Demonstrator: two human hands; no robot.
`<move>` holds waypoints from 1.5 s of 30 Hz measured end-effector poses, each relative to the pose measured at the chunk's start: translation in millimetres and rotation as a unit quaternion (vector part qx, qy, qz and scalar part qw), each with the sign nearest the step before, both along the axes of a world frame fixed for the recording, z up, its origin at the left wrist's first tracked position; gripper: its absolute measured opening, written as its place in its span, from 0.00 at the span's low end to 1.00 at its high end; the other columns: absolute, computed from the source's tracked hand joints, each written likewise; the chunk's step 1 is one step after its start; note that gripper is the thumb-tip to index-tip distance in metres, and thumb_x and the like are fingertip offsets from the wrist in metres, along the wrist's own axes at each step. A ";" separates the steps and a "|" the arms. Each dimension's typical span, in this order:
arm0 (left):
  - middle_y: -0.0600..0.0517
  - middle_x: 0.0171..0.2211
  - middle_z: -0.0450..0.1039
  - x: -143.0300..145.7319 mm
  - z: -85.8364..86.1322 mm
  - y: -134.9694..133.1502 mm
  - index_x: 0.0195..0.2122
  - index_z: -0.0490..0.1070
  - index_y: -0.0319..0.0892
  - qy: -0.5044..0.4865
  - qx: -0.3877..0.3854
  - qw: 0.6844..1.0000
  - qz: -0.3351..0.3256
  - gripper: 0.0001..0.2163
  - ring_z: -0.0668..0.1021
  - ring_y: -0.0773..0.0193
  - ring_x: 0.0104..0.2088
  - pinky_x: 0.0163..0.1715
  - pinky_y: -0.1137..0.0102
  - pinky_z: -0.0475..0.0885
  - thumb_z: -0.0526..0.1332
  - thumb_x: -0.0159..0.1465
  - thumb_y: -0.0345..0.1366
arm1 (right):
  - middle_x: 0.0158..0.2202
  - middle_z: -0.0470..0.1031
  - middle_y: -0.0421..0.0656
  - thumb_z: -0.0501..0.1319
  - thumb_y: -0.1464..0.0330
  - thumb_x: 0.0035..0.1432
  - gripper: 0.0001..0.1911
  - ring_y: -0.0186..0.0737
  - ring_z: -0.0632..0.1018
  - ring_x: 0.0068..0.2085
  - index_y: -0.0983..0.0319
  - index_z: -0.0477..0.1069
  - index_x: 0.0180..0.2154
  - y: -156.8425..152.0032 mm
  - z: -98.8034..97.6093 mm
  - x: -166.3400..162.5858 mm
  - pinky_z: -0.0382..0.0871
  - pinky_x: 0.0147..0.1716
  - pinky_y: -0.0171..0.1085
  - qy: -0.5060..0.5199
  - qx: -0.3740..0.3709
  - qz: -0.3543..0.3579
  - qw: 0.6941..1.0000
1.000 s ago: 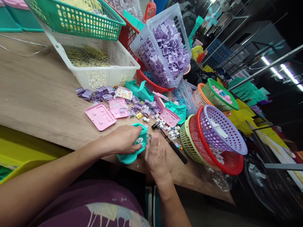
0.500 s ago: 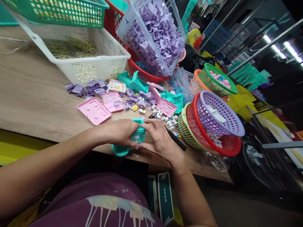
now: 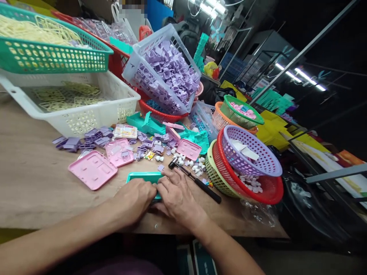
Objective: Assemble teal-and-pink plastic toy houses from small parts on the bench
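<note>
A teal plastic case [image 3: 145,176] lies on the wooden table near its front edge, mostly hidden under my hands. My left hand [image 3: 137,195] is closed over its left and middle part, fingers curled down onto it. From the right, my right hand [image 3: 178,196] grips the case, its fingers bent against the left hand's fingertips. What the fingertips press inside the case is hidden. Just right of my right hand lies a hammer [image 3: 197,183] with a black handle. Left of the case is a pink plastic lid [image 3: 93,170].
Behind the hands are scattered purple parts [image 3: 70,144], small white figures [image 3: 197,168] and teal pieces [image 3: 143,123]. A white basket [image 3: 120,109] stands back left. A clear crate of purple parts [image 3: 172,74] leans at the back. Stacked colander baskets [image 3: 213,173] border the right side.
The teal case, held tilted at the table edge before, now lies flatter on the table. Both hands have closed in over it. The camera view has tipped up and shifted.
</note>
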State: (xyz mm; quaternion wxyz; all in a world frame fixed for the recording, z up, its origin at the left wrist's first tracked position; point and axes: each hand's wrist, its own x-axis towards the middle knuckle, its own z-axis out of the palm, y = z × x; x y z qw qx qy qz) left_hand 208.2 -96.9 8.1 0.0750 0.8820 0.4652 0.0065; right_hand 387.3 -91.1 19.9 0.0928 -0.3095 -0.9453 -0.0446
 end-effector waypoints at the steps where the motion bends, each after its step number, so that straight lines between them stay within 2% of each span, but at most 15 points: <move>1: 0.46 0.22 0.74 -0.6 -1.4 0.8 0.23 0.72 0.39 -0.005 0.010 1.000 -0.002 0.10 0.78 0.56 0.25 0.28 0.67 0.71 0.56 0.59 0.24 | 0.45 0.75 0.48 0.63 0.56 0.62 0.18 0.52 0.66 0.60 0.63 0.68 0.44 0.1 -0.9 0.0 0.52 0.63 0.56 0.005 0.002 -0.002 1.000; 5: 0.44 0.25 0.76 3.6 1.2 5.3 0.26 0.73 0.38 -0.001 0.023 1.000 0.002 0.09 0.79 0.55 0.28 0.30 0.67 0.72 0.56 0.61 0.25 | 0.44 0.75 0.48 0.62 0.58 0.63 0.15 0.51 0.67 0.60 0.63 0.67 0.43 4.2 -2.6 0.2 0.52 0.62 0.57 0.015 -0.002 -0.013 1.000; 8: 0.41 0.27 0.77 7.9 9.4 8.5 0.30 0.74 0.36 0.037 -0.014 0.999 0.013 0.08 0.80 0.52 0.29 0.30 0.64 0.74 0.56 0.63 0.27 | 0.45 0.76 0.49 0.64 0.58 0.61 0.16 0.52 0.68 0.60 0.63 0.68 0.43 11.2 -3.6 1.9 0.54 0.61 0.56 0.024 -0.017 -0.012 0.999; 10: 0.39 0.31 0.78 3.9 16.6 8.8 0.35 0.75 0.34 0.046 -0.036 0.998 -0.011 0.05 0.81 0.50 0.32 0.33 0.62 0.75 0.60 0.62 0.30 | 0.46 0.75 0.49 0.66 0.58 0.59 0.18 0.53 0.69 0.59 0.63 0.68 0.44 16.0 -3.9 5.2 0.56 0.60 0.54 0.043 -0.038 -0.004 0.998; 12: 0.38 0.38 0.78 -9.3 24.3 7.3 0.43 0.74 0.33 -0.007 -0.024 0.999 -0.046 0.12 0.81 0.49 0.38 0.38 0.61 0.76 0.65 0.60 0.35 | 0.48 0.75 0.49 0.67 0.57 0.58 0.20 0.51 0.70 0.57 0.62 0.68 0.45 19.4 -3.7 10.6 0.59 0.59 0.51 0.086 -0.065 0.007 0.994; 15: 0.41 0.47 0.76 -43.6 33.0 4.7 0.53 0.69 0.39 -0.179 0.026 0.981 -0.065 0.20 0.78 0.53 0.47 0.47 0.63 0.74 0.63 0.63 0.42 | 0.50 0.73 0.49 0.66 0.56 0.58 0.21 0.49 0.72 0.54 0.60 0.67 0.48 20.3 -1.1 20.1 0.64 0.54 0.48 0.168 -0.089 0.000 0.982; 17: 0.44 0.50 0.75 -68.4 34.7 3.7 0.55 0.68 0.42 -0.273 0.047 0.961 -0.030 0.19 0.77 0.56 0.49 0.50 0.64 0.73 0.59 0.66 0.45 | 0.50 0.73 0.49 0.64 0.59 0.61 0.18 0.48 0.72 0.53 0.59 0.67 0.48 18.3 2.9 24.5 0.66 0.53 0.47 0.211 -0.092 -0.024 0.973; 19: 0.46 0.50 0.75 -89.1 32.0 2.3 0.54 0.70 0.43 -0.313 0.047 0.948 0.021 0.18 0.77 0.57 0.50 0.52 0.64 0.72 0.56 0.68 0.47 | 0.48 0.73 0.48 0.61 0.62 0.64 0.13 0.47 0.72 0.52 0.60 0.68 0.48 15.8 8.1 25.9 0.66 0.53 0.47 0.245 -0.091 -0.048 0.964; 23: 0.45 0.48 0.76 -114.0 16.6 -1.2 0.48 0.73 0.40 -0.332 0.058 0.935 0.112 0.17 0.77 0.55 0.50 0.52 0.62 0.71 0.54 0.68 0.47 | 0.46 0.73 0.48 0.57 0.68 0.66 0.07 0.45 0.73 0.50 0.60 0.69 0.45 20.0 16.6 21.8 0.67 0.52 0.46 0.278 -0.088 -0.058 0.955; 26: 0.43 0.46 0.76 -121.8 4.6 3.1 0.45 0.73 0.38 -0.331 0.090 0.925 0.162 0.17 0.77 0.53 0.49 0.51 0.59 0.72 0.55 0.68 0.47 | 0.44 0.73 0.47 0.58 0.69 0.65 0.06 0.45 0.73 0.49 0.60 0.70 0.43 38.3 18.1 16.0 0.68 0.50 0.46 0.263 -0.086 -0.070 0.958; 33: 0.42 0.46 0.76 -125.0 -4.0 31.7 0.44 0.73 0.38 -0.302 0.132 0.936 0.124 0.16 0.76 0.52 0.50 0.53 0.58 0.71 0.53 0.67 0.45 | 0.41 0.74 0.46 0.58 0.68 0.64 0.04 0.46 0.73 0.47 0.61 0.70 0.40 81.8 16.2 15.6 0.66 0.50 0.45 0.259 -0.030 -0.118 0.958; 36: 0.41 0.46 0.75 -119.6 -10.3 51.6 0.43 0.73 0.38 -0.280 0.135 0.940 0.141 0.16 0.76 0.52 0.49 0.51 0.58 0.71 0.52 0.68 0.44 | 0.40 0.74 0.46 0.58 0.70 0.64 0.04 0.45 0.73 0.46 0.61 0.71 0.39 91.1 7.0 16.5 0.66 0.49 0.44 0.263 -0.021 -0.150 0.953; 38: 0.40 0.47 0.75 -107.7 -12.0 70.7 0.43 0.73 0.38 -0.252 0.116 0.951 0.134 0.15 0.75 0.52 0.49 0.51 0.57 0.71 0.52 0.67 0.41 | 0.40 0.75 0.46 0.58 0.71 0.63 0.04 0.45 0.74 0.45 0.62 0.71 0.38 101.1 -3.1 8.3 0.67 0.49 0.44 0.234 -0.042 -0.158 0.959; 42: 0.41 0.45 0.75 -72.5 -0.5 103.1 0.45 0.73 0.36 -0.225 0.070 0.970 0.056 0.14 0.76 0.53 0.48 0.50 0.57 0.71 0.52 0.64 0.34 | 0.46 0.74 0.47 0.63 0.70 0.60 0.10 0.45 0.73 0.50 0.62 0.72 0.45 130.4 -23.1 -25.5 0.67 0.52 0.43 0.145 -0.087 -0.112 0.979; 45: 0.44 0.45 0.76 -58.1 13.5 98.8 0.46 0.72 0.38 -0.282 0.018 0.959 -0.008 0.13 0.77 0.58 0.46 0.49 0.63 0.72 0.52 0.67 0.36 | 0.45 0.75 0.47 0.66 0.71 0.57 0.15 0.45 0.74 0.49 0.61 0.72 0.47 149.3 -30.1 -40.1 0.69 0.49 0.42 0.112 -0.111 -0.097 0.983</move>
